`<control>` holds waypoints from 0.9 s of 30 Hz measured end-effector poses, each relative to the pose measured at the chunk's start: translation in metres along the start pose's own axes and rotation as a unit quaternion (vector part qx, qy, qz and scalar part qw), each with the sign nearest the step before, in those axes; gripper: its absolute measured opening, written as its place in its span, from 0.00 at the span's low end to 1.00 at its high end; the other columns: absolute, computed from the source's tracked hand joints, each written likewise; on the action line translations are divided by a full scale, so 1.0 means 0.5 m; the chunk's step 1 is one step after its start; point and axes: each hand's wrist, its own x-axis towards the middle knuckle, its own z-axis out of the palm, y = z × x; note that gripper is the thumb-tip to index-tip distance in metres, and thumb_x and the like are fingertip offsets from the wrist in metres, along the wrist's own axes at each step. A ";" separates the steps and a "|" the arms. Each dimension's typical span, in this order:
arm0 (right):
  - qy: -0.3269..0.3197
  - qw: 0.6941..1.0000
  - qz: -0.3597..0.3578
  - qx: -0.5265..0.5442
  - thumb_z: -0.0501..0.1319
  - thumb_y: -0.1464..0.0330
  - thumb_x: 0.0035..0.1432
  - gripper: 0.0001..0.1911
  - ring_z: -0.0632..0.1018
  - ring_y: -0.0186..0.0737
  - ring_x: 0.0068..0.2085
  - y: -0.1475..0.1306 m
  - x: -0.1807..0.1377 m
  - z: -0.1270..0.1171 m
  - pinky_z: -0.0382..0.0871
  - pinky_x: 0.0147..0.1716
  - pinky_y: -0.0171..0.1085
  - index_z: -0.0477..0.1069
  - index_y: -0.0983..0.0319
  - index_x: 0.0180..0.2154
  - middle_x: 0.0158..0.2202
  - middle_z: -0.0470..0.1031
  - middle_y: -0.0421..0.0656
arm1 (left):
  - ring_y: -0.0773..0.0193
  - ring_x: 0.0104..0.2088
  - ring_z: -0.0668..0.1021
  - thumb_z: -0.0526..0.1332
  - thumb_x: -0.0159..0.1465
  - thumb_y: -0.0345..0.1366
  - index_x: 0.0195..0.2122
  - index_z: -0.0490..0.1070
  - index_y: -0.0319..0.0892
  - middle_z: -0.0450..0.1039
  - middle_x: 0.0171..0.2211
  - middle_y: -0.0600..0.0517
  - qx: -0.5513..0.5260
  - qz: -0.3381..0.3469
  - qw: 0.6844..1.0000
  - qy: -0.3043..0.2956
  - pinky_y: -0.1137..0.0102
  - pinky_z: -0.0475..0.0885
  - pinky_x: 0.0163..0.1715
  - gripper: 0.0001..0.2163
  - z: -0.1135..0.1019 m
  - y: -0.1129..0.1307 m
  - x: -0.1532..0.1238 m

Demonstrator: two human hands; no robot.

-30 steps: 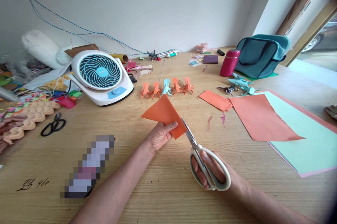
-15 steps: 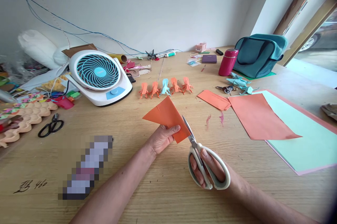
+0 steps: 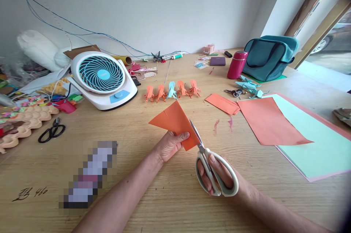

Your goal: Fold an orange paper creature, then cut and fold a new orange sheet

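Between the thumb and fingers of my left hand [image 3: 173, 146] is a folded sheet of orange paper [image 3: 175, 119], its pointed corner turned to the left. My right hand [image 3: 216, 172] grips white-handled scissors [image 3: 230, 183], with fingers through both handle loops. The scissor blades lie at the paper's right edge, pointing away from me, and their handles are slightly apart. Beyond the paper stands a row of several folded paper figures [image 3: 171, 90], orange with a light blue one in the middle.
A white fan [image 3: 120, 98] stands back left, with black scissors [image 3: 52, 131] nearer. To the right lie orange paper pieces [image 3: 222, 103], a larger orange sheet [image 3: 274, 121] and pale green sheets [image 3: 320, 156]. Behind them are keys [image 3: 236, 93], a pink bottle [image 3: 237, 65] and a teal bag [image 3: 270, 59].
The orange paper has shifted slightly to the right against the scissor blades, the left thumb with it. The right hand and scissors stay almost in place.
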 end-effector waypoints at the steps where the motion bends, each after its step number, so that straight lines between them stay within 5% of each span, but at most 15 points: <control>1: -0.001 1.000 -0.005 0.004 0.48 0.46 0.65 0.27 0.67 0.31 0.18 0.002 0.000 -0.001 0.58 0.18 0.31 0.66 0.63 0.33 0.18 0.66 0.38 | 0.62 0.38 0.80 0.73 0.51 0.30 0.38 0.77 0.40 0.80 0.36 0.52 0.002 0.000 1.000 -0.003 0.66 0.72 0.46 0.13 0.002 -0.002 -0.001; 27: 0.005 1.000 -0.012 0.023 0.47 0.47 0.66 0.26 0.66 0.30 0.18 -0.006 -0.001 0.007 0.57 0.19 0.30 0.65 0.63 0.32 0.18 0.64 0.37 | 0.64 0.36 0.79 0.74 0.50 0.31 0.38 0.77 0.41 0.79 0.34 0.53 0.016 0.001 1.000 0.002 0.67 0.70 0.48 0.15 0.005 -0.012 -0.005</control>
